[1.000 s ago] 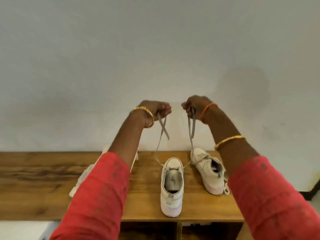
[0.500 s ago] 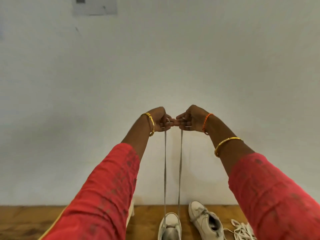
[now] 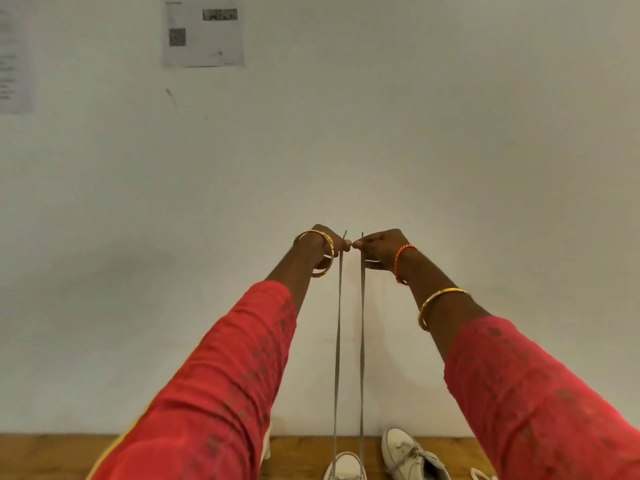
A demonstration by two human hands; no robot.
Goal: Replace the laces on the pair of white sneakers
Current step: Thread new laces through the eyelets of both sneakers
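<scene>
Sneakers first: the one being laced [image 3: 345,468] sits at 6 o'clock on the wooden table [image 3: 52,455], its mate [image 3: 412,455] just beside it toward 5 o'clock. We pinch one end of the grey lace [image 3: 362,341] in the left hand [image 3: 325,245] and the other in the right hand [image 3: 379,249], both raised to centre, strands taut and nearly parallel. To do this well, we judge the tips should match in height, so we pull evenly, keep the strands flat and untwisted, and let the shoe stay seated.
</scene>
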